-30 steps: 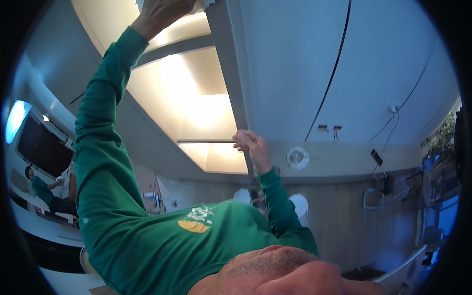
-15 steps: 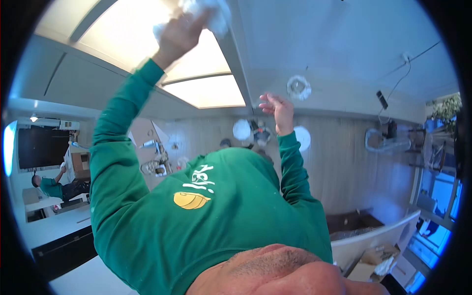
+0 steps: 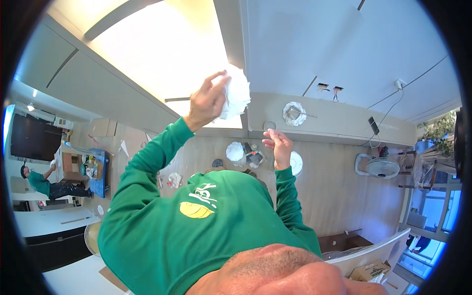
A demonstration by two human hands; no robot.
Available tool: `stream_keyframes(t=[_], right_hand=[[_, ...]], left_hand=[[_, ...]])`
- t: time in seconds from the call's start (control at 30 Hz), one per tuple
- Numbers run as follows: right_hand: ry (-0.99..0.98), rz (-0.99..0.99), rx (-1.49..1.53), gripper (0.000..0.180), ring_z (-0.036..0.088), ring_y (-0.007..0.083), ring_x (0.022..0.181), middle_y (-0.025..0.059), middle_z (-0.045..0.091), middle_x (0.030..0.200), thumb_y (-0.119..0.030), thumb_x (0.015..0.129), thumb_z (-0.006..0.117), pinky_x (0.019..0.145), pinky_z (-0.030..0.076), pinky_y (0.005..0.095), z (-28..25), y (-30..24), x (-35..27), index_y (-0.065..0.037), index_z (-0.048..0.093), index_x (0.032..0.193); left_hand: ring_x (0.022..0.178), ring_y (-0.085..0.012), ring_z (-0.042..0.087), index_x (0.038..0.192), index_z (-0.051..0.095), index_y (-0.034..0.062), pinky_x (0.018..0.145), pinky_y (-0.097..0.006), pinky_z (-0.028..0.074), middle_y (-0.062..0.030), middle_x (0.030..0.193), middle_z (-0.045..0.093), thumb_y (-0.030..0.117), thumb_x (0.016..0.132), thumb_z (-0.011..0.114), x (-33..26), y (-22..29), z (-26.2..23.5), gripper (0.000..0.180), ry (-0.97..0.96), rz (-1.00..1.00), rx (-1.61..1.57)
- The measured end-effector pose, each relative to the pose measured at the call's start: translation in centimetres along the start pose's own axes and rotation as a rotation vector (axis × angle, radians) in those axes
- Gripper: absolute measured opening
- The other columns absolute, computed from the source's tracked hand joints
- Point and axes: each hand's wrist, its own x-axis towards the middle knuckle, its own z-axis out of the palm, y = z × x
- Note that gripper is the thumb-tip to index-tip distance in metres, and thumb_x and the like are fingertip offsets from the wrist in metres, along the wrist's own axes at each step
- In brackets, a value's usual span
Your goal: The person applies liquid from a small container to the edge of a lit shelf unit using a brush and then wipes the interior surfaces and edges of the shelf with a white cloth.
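Observation:
My left hand (image 3: 206, 104) is raised at the lit panel's edge, its fingers closed on a round, white, crumpled wad (image 3: 237, 93). I cannot make out whether the wad is cloth, paper or plastic film. Lower and to the right is my right hand (image 3: 279, 146), palm up with loosely bent fingers apart. A small round ring (image 3: 270, 126) lies just past its fingertips; whether they touch it is unclear. On the pale ledge beyond stands a round container (image 3: 294, 114) with a crumpled white lining and a thin stick across its rim.
A bright lit panel (image 3: 162, 49) is at upper left. Wires hang from wall openings (image 3: 330, 88). On the floor are a white bucket (image 3: 235, 151), a white round lid (image 3: 296, 163) and a fan (image 3: 382, 167). Another person (image 3: 42, 182) works at far left beside a blue stand (image 3: 100, 172).
My left hand has come down and to the right with the white wad, away from the upper lit panel. The right hand sits lower in view, its fingers still loosely bent.

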Motion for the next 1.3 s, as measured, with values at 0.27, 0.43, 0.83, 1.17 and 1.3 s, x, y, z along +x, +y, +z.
stream_keyframes(t=[0.27, 0.43, 0.83, 1.17, 1.3], right_hand=[[-0.224, -0.187, -0.032, 0.024, 0.067, 0.0131, 0.074, 0.0088, 0.071, 0.096, -0.019, 0.095, 0.061, 0.066, 0.051, 0.0240, 6.5, -5.0, 1.0, 0.000, 0.067, 0.108], [-0.225, -0.175, -0.011, 0.024, 0.066, 0.0123, 0.072, 0.0088, 0.071, 0.093, -0.019, 0.095, 0.061, 0.064, 0.051, 0.0234, 7.3, -4.4, 0.5, 0.001, 0.066, 0.108], [-0.080, -0.156, 0.010, 0.022, 0.067, 0.0137, 0.072, 0.0083, 0.071, 0.093, -0.018, 0.095, 0.062, 0.063, 0.051, 0.0242, 4.1, -2.3, 1.5, -0.001, 0.068, 0.106], [-0.048, -0.099, 0.049, 0.025, 0.068, 0.0154, 0.074, 0.0091, 0.071, 0.095, -0.020, 0.095, 0.060, 0.065, 0.053, 0.0263, 2.6, -0.9, -0.7, 0.001, 0.066, 0.108], [-0.105, 0.042, 0.205, 0.034, 0.065, 0.0159, 0.092, 0.0102, 0.068, 0.107, -0.024, 0.094, 0.062, 0.073, 0.054, 0.0278, 2.8, 1.4, -2.5, 0.000, 0.062, 0.117]], left_hand=[[0.057, -0.0196, 0.064, 0.083, 0.068, 0.0053, 0.053, -0.030, 0.050, -0.0062, 0.072, 0.066, 0.017, 0.070, 0.080, 13.0, 1.1, -1.1, 0.021, 0.580, -0.153, -0.048], [0.054, -0.0201, 0.060, 0.080, 0.067, 0.0059, 0.051, -0.030, 0.048, -0.0051, 0.066, 0.064, 0.017, 0.070, 0.079, 12.6, 0.0, -0.1, 0.019, 0.666, -0.076, 0.073], [0.050, -0.0220, 0.056, 0.071, 0.056, 0.0059, 0.047, -0.032, 0.044, -0.0060, 0.061, 0.058, 0.019, 0.069, 0.081, 17.3, 1.3, -2.6, 0.028, 0.714, -0.053, 0.102], [0.067, -0.0225, 0.067, 0.091, 0.067, 0.0026, 0.061, -0.034, 0.052, -0.0131, 0.079, 0.069, 0.031, 0.083, 0.075, -2.9, 1.4, 4.1, 0.031, 0.056, -0.604, -0.188], [0.071, -0.0127, 0.065, 0.106, 0.067, -0.0027, 0.062, -0.026, 0.051, -0.0063, 0.079, 0.068, 0.048, 0.096, 0.056, -7.8, 3.2, 5.6, 0.053, -0.230, -1.280, -0.867]])
